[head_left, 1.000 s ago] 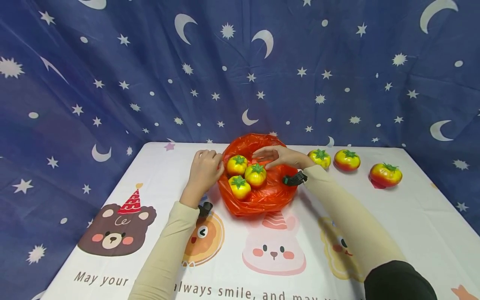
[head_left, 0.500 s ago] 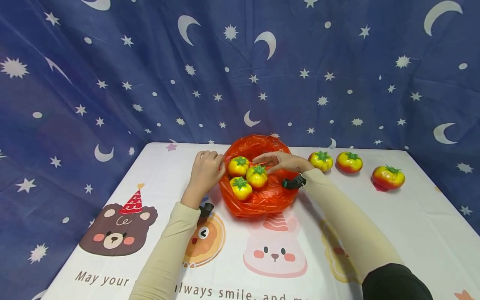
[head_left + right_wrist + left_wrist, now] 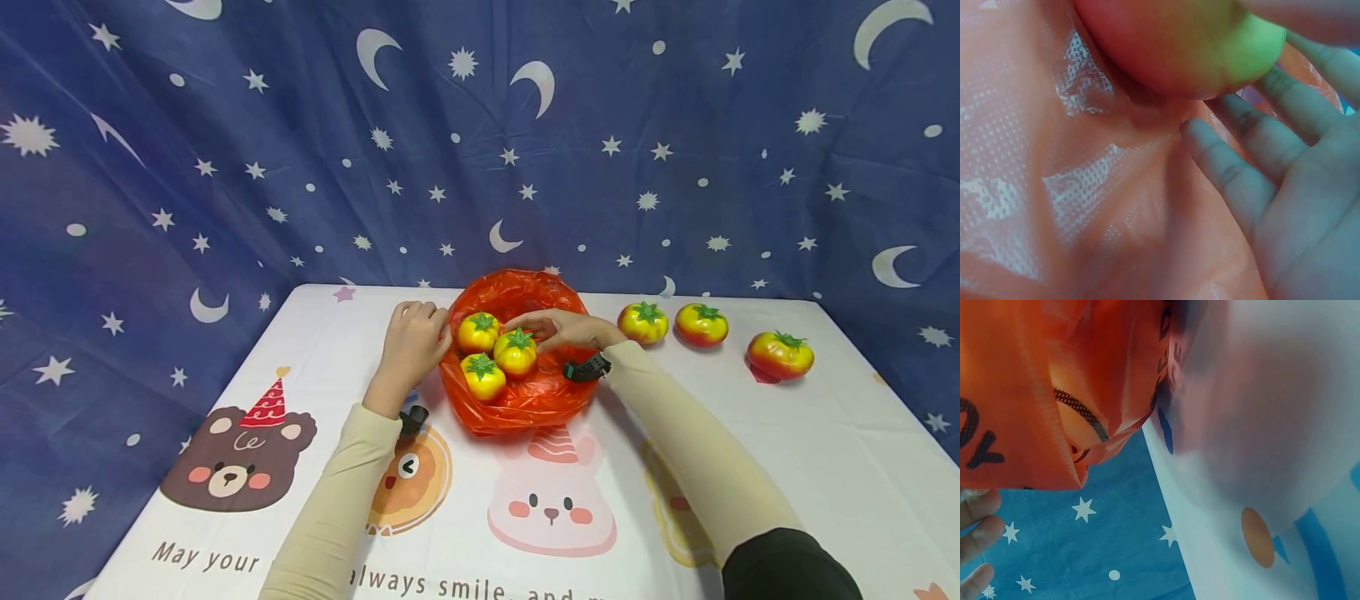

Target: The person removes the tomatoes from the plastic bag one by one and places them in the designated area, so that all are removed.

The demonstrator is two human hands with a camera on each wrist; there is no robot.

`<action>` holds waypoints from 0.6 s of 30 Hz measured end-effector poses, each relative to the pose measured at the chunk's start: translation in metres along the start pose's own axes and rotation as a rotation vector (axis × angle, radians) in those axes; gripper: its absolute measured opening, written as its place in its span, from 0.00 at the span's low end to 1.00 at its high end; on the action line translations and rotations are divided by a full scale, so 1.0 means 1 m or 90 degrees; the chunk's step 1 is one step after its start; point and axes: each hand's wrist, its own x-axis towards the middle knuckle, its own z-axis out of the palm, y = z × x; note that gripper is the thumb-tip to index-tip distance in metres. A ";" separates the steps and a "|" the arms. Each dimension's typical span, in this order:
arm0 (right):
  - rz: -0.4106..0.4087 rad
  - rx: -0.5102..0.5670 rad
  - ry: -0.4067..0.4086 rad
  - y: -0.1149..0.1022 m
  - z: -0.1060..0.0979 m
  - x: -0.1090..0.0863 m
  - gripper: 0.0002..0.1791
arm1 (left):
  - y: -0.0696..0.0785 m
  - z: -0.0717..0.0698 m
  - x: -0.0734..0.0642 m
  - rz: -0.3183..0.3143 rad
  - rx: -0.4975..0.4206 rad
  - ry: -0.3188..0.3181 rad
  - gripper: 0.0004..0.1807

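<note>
A red plastic bag (image 3: 551, 396) stands with its mouth spread, and three yellow-and-red tomatoes with green star-shaped tops lie in it. My left hand (image 3: 411, 340) holds the bag's left rim with curled fingers; in the left wrist view the bag's printed side (image 3: 1013, 437) hangs above some fingertips. My right hand (image 3: 566, 327) reaches into the bag from the right, beside the rightmost tomato (image 3: 515, 354). Up close in the right wrist view, that tomato (image 3: 1179, 47) lies between the thumb and the loosely spread, nearly straight fingers. The little finger stays just off it.
Three more tomatoes lie on the table's back right: one by the right sleeve (image 3: 642, 323), one farther along (image 3: 701, 325) and one at far right (image 3: 780, 357) with a red patch beneath. A starry blue curtain (image 3: 337, 217) hangs behind the white printed tablecloth (image 3: 840, 467).
My right hand has lowered slightly and come closer around the rightmost tomato in the bag. The left hand stays at the rim. The whole view has shifted a little.
</note>
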 end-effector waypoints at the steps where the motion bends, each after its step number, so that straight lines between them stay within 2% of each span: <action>1: -0.001 0.003 -0.001 0.001 0.000 0.000 0.33 | 0.000 0.000 0.000 0.001 -0.001 0.000 0.04; 18: 0.009 0.016 -0.001 0.003 0.003 0.001 0.37 | 0.000 0.001 -0.001 0.001 0.009 -0.007 0.05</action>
